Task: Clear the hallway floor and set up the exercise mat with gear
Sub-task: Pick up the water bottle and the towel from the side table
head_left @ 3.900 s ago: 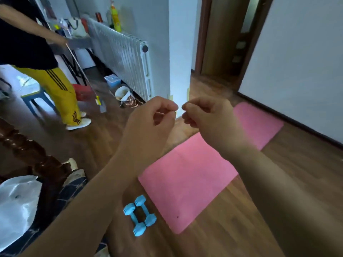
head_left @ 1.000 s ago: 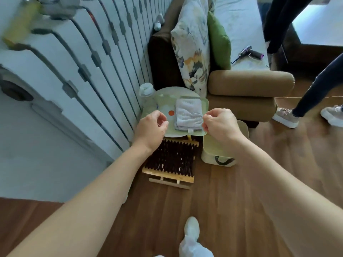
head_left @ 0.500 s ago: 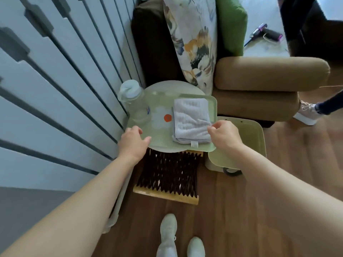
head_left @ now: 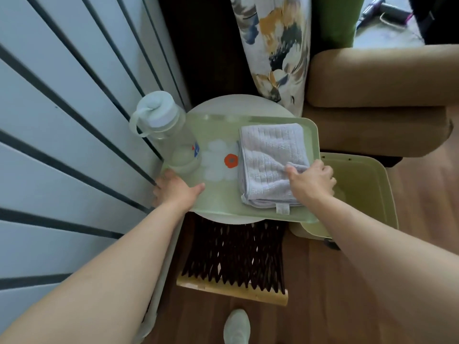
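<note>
The pale green rectangular plastic tray [head_left: 218, 202] lies directly ahead of us on a small round white side table [head_left: 223, 105], long axis running left to right, so each hand takes one short end. On it a clear water bottle with a white cap [head_left: 169, 137] stands left and a folded lilac towel [head_left: 268, 160] lies right. Our left hand [head_left: 176, 189] clasps the near-left rim; our right hand [head_left: 310, 180] grips the right edge, thumb pinning the towel. Both look equally near, and we judge a level lift comes next.
</note>
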A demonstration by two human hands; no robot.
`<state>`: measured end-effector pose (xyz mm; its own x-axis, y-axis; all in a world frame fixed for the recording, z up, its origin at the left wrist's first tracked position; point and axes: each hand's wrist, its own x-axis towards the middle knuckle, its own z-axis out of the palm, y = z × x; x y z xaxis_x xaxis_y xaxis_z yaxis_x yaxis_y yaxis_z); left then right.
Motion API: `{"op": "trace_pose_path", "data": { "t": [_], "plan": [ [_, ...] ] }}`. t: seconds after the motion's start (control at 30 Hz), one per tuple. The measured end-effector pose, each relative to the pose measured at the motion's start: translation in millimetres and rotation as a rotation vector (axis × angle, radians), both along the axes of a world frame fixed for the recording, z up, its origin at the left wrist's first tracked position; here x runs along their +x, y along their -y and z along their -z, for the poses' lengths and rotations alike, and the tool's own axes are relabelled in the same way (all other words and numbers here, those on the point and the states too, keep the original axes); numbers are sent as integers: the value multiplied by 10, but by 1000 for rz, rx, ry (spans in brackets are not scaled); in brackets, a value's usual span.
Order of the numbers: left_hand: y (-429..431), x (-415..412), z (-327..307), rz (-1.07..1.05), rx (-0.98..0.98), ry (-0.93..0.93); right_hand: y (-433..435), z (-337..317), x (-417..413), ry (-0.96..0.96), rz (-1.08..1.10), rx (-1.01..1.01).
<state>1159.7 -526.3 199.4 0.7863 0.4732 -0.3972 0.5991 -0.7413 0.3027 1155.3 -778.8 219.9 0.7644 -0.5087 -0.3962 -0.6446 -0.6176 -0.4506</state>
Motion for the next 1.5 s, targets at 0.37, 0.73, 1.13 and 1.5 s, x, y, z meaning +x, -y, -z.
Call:
{"op": "trace_pose_path", "data": {
  "t": [0.37,0.73,1.13,1.5],
  "plan": [
    [-198,387,341,-33,-72,-13,-130,354,287,-113,114,-142],
    [-285,437,333,-106,-129,95,11,574,328,-24,168,-102],
    [-177,448,337,-243,-336,177,145,575,267,98,124,-143],
    [43,293,-368,-269,-182,240,275,40,151,167,116,-160]
  ]
}}
